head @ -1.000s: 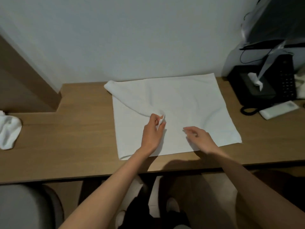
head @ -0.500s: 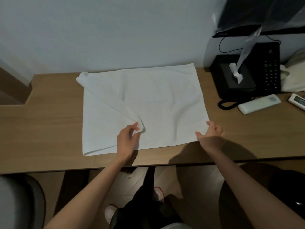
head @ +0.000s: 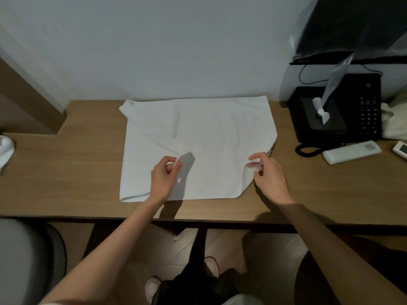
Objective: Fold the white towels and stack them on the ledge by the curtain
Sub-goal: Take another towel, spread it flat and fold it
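Centrally, a white towel (head: 211, 133) lies spread on a desk (head: 66, 172). Its far-left corner is folded diagonally to the towel's middle, where the left hand (head: 164, 175) pinches it. The right hand (head: 268, 172) pinches the towel's near-right corner, lifted inward. Right of the towel sit a tissue box (head: 319, 122), phone (head: 370, 106) and remote (head: 352, 152); far left, a second towel (head: 5, 148).

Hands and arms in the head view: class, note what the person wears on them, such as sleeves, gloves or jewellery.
Both the left hand and right hand are bare: no gloves, rings or watch show. The left forearm and right forearm are uncovered down to the picture's lower edge; no sleeve is plainly visible.
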The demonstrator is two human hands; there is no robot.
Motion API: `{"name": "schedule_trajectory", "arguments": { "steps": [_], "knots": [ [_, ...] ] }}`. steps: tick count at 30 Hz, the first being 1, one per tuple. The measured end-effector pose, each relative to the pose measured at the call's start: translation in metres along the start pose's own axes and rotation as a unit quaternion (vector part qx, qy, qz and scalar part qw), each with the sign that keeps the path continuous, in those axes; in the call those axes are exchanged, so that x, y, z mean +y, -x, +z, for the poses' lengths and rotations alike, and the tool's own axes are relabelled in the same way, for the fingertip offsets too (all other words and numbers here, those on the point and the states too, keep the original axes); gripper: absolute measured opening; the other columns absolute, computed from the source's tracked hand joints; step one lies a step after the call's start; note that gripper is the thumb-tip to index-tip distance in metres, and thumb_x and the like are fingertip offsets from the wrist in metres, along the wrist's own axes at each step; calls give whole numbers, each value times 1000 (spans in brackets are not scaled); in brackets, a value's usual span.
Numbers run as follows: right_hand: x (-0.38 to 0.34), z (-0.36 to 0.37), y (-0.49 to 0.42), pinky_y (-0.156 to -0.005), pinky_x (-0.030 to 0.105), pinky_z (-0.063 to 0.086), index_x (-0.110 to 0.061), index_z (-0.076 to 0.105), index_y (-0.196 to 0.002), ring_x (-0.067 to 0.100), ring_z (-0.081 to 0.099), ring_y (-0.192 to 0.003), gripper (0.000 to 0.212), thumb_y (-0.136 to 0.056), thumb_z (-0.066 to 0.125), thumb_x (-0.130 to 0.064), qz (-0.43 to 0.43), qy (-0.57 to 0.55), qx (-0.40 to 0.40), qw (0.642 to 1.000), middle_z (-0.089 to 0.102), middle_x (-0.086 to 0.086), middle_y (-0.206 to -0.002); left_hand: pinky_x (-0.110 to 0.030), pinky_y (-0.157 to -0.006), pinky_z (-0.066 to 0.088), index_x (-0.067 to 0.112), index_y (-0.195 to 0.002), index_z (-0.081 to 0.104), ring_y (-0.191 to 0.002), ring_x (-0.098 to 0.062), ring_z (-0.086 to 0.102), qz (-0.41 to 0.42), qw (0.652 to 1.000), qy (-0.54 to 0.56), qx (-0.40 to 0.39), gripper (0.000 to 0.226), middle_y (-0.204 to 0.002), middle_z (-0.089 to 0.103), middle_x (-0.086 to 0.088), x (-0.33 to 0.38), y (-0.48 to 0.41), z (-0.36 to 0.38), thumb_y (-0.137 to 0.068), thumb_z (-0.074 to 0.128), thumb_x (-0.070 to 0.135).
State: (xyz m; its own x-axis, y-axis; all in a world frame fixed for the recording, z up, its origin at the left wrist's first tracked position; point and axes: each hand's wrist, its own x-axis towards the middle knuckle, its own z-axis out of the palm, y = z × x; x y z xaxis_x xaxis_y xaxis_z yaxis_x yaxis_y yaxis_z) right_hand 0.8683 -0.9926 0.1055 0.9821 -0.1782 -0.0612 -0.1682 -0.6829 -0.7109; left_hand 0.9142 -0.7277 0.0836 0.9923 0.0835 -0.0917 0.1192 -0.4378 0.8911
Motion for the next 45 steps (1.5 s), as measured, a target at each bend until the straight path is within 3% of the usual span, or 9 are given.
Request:
{"name": "schedule_trajectory", "arguments": {
  "steps": [3, 6, 9, 13, 20, 28, 36, 42, 45],
  "knots": [
    [-29, -4, -13, -84, 30, 43, -12, 57, -119, 18, 53, -107, 25, -102, 40, -13, -60, 39, -15, 997, 61, 8, -116, -26, -54, 33, 18, -88, 59, -53, -13, 38, 7, 999, 23, 24, 13, -59, 51, -13, 15, -4, -21, -93, 59, 30],
    [-75, -4, -20, -88, 39, 42, -15, 64, -110, 20, 52, -101, 25, -102, 41, -22, -155, 48, -47, 986, 65, 1, -106, -24, -54, 31, 14, -83, 61, -51, -8, 33, 18, 997, 60, 44, 14, -55, 41, 0, 31, -6, -42, -93, 60, 24],
    [-126, 2, -22, -78, 34, 37, -15, 70, -98, 21, 48, -84, 17, -97, 54, -21, -278, 39, -67, 957, 65, -1, -83, -19, -65, 44, 13, -89, 67, -65, -5, 55, 39, 992, 102, 65, 8, -70, 62, 5, 45, -4, -61, -92, 62, 19],
    [-177, 16, -27, -72, 24, 33, -17, 73, -97, 14, 44, -84, 14, -89, 66, -25, -370, 24, -71, 926, 56, 1, -85, -16, -72, 51, 25, -87, 69, -76, 2, 63, 69, 985, 149, 59, 9, -81, 70, 16, 62, 1, -81, -90, 65, 19],
    [-193, 41, -38, -66, 24, 45, -18, 65, -89, -1, 57, -70, 12, -82, 74, -22, -323, -32, -97, 941, 60, -18, -72, -20, -77, 53, 14, -93, 73, -84, -6, 68, 92, 977, 187, 33, 9, -89, 73, 5, 73, 7, -100, -86, 69, 17],
    [-191, 47, -43, -70, 25, 50, -35, 47, -97, 4, 63, -72, 32, -82, 74, -28, -313, -53, -114, 941, 68, -12, -73, -21, -85, 51, 10, -101, 72, -92, -7, 66, 130, 986, 104, -28, 14, -95, 72, 6, 70, 0, -111, -92, 61, 11],
    [-180, 48, -45, -72, 42, 51, -22, 55, -104, 13, 58, -78, 20, -88, 66, -28, -344, 1, -92, 934, 63, -9, -80, -19, -77, 50, 17, -92, 71, -82, -2, 65, 107, 989, 93, -30, 7, -86, 70, 11, 67, -10, -101, -90, 64, 18],
    [-172, 45, -50, -73, 34, 47, -21, 56, -113, 10, 48, -85, 32, -87, 66, -36, -384, 46, -44, 921, 59, -5, -90, -13, -63, 45, 20, -81, 65, -65, 1, 61, 58, 989, 137, -23, 7, -70, 68, 10, 65, -9, -91, -87, 68, 21],
    [-168, 44, -49, -72, 35, 50, -16, 58, -99, 13, 52, -82, 27, -81, 74, -29, -357, -9, -37, 933, 56, -3, -95, -6, -54, 40, 18, -79, 63, -55, 8, 56, 39, 987, 152, -29, 10, -56, 62, 18, 64, -8, -85, -88, 68, 19]
  ]
}}
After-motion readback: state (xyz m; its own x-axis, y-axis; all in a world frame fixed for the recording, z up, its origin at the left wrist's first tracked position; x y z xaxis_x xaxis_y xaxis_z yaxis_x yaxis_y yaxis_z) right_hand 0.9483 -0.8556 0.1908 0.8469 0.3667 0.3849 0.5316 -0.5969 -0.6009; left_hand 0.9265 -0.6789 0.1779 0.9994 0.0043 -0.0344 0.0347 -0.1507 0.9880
